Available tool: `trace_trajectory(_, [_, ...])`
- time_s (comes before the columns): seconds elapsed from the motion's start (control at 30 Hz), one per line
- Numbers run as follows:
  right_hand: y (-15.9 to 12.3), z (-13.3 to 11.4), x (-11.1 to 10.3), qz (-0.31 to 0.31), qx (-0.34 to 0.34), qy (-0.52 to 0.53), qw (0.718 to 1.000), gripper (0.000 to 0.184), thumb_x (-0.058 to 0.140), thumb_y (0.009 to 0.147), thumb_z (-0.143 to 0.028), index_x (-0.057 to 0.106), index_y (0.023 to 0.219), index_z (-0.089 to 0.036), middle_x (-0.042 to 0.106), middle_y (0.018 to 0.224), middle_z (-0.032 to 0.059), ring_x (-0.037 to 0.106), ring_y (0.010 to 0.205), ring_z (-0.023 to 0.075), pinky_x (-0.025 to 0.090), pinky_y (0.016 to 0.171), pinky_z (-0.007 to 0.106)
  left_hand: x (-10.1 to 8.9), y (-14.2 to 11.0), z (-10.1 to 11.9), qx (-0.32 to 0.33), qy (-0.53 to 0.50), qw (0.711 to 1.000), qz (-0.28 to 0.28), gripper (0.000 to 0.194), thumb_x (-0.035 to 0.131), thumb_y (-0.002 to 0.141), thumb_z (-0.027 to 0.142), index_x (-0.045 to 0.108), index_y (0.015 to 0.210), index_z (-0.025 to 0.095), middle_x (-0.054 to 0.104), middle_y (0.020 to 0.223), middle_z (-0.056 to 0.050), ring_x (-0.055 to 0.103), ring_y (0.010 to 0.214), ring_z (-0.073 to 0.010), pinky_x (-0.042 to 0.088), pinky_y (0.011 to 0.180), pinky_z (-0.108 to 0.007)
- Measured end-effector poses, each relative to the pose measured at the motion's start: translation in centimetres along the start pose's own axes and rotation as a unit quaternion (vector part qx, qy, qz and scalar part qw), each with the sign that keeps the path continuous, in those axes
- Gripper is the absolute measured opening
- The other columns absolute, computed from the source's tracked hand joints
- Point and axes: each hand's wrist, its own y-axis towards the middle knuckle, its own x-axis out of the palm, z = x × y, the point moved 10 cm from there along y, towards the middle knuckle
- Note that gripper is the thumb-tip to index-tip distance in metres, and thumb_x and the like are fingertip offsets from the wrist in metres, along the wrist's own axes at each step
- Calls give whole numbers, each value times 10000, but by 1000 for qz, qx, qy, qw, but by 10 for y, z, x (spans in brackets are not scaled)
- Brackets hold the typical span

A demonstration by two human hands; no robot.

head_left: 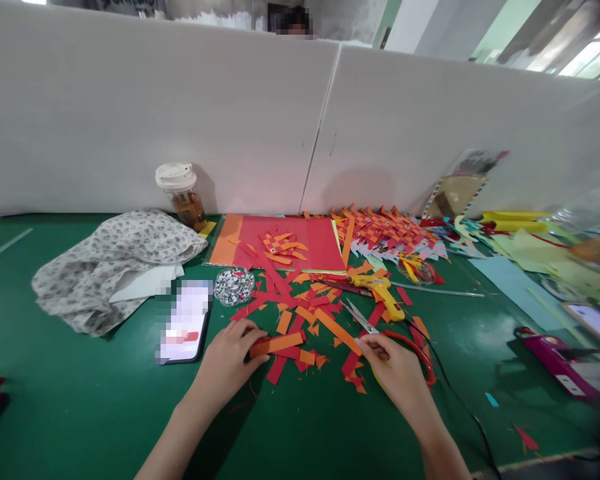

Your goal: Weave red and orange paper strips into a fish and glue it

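Note:
My left hand is closed on the end of a short orange paper strip, just above red strips on the green table. Farther right, my right hand pinches the lower end of a longer orange paper strip. Scissors with red handles lie against that hand, blades pointing up and left; whether its fingers also grip them I cannot tell. Between the hands are loose red and orange paper scraps. A yellow glue gun rests beyond the right hand, its black cord trailing right.
A phone, a patterned cloth and a lidded drink cup are on the left. Red card sheets and woven paper pieces lie by the white partition. A purple tool is at right, near another person's hand.

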Motion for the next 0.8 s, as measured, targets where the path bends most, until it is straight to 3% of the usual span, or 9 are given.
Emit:
trace_trajectory(0.2, [-2, -3, -7, 23, 4, -94, 995, 289, 449, 828, -459, 579, 725, -223, 614, 630, 11, 568, 549, 167, 399, 511, 259, -8, 2, -8, -38, -25, 999, 3, 145, 510, 840, 312, 642, 860, 257, 646, 873, -28, 617, 819, -213, 484, 701, -314])
trace_trajectory(0.3, [-3, -9, -14, 60, 1, -137, 989, 254, 452, 830, -441, 568, 783, -219, 586, 660, 5, 563, 579, 165, 369, 496, 248, -15, 0, -15, -77, -34, 996, 24, 150, 481, 856, 305, 617, 823, 253, 650, 858, -17, 613, 805, -208, 477, 681, -312])
trace_trajectory(0.4, [-4, -22, -14, 84, -18, -139, 987, 268, 454, 832, -452, 552, 881, -207, 561, 695, 10, 571, 649, 176, 383, 516, 243, -18, 0, -13, -76, -21, 996, 48, 142, 481, 860, 304, 612, 844, 253, 653, 876, -24, 605, 822, -217, 473, 687, -325])
trace_trajectory(0.63, [-10, -60, 21, 28, -83, -110, 990, 215, 450, 864, -386, 569, 835, -210, 520, 651, -2, 545, 633, 157, 415, 567, 247, 1, 9, 10, 4, 35, 999, -1, 159, 588, 803, 284, 642, 948, 249, 635, 934, -45, 586, 878, -241, 458, 793, -394])
trace_trajectory(0.8, [-19, -81, 51, -26, -130, -104, 986, 161, 532, 822, -370, 593, 829, -221, 542, 676, 0, 555, 648, 163, 408, 542, 245, 7, 13, 7, 12, 54, 998, 7, 132, 580, 810, 241, 614, 938, 247, 652, 910, -26, 599, 860, -228, 456, 773, -379])
